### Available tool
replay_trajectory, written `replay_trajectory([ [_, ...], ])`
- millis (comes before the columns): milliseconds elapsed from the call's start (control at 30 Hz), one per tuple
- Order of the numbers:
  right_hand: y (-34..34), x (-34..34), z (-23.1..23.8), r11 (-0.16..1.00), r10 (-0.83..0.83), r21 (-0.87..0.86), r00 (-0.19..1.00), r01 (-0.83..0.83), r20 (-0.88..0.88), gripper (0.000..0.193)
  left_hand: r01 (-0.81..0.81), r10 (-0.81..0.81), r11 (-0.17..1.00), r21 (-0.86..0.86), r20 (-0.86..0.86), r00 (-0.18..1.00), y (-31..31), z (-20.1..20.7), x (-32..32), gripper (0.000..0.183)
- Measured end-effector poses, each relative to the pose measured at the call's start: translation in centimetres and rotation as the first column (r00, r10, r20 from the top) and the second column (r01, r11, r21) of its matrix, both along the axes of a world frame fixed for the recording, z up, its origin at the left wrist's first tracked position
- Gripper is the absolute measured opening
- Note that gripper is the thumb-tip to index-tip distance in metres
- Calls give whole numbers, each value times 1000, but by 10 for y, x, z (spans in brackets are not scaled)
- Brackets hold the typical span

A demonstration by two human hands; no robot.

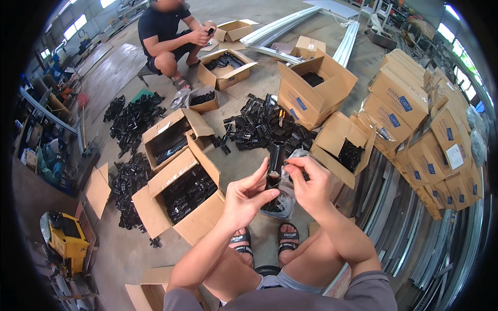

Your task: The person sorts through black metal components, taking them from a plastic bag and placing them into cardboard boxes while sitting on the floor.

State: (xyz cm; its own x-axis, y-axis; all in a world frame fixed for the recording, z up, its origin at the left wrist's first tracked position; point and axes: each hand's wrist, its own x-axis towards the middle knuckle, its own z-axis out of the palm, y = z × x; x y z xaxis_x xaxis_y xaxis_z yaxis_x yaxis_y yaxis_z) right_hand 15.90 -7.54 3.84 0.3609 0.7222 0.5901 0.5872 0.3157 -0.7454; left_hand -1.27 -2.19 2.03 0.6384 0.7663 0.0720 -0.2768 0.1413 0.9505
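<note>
A seated worker holds a black part [277, 155] just on the near side of a pile [254, 127] of similar black pieces on a workshop floor. The left hand [244, 201] pinches the part near its lower end between thumb and fingers; the right hand [313, 181] has its fingertips bunched just beside the part, though whether they grip a small piece cannot be told. A clear bag [285, 207] lies below the hands, on the near side of the pile. To the pile's left stand two open boxes [199, 224] of black pieces, with a heap [127, 189] farther left. An open carton [307, 103] rises at the pile's far right, and a smaller bin [332, 168] of cardboard sits to its right. Beyond the pile, to the left, a co-worker [161, 36] sits low, both hands around something small and dark. Stacked cases [397, 101] stand well to the pile's right.
</note>
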Motion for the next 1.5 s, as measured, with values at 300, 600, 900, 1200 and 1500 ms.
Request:
replay_trajectory([
  [300,-1,4,-1,981,100,-177,992,-85,77,23,39,-39,999,5,27,999,-3,-1,0,73],
  [600,-5,5,-1,983,130,-145,985,-113,115,16,12,-12,1000,0,-21,1000,-1,1,-2,73],
  [900,-7,4,5,983,121,-145,990,-110,67,18,71,-71,998,-1,-4,997,0,-3,-3,72],
  [1200,-6,5,2,995,45,-89,996,-38,78,14,76,-76,997,11,-13,997,-1,-5,-3,72],
  [1500,-9,5,5,990,124,-82,984,-114,126,11,64,-66,997,-45,-39,997,2,-3,-3,72],
])
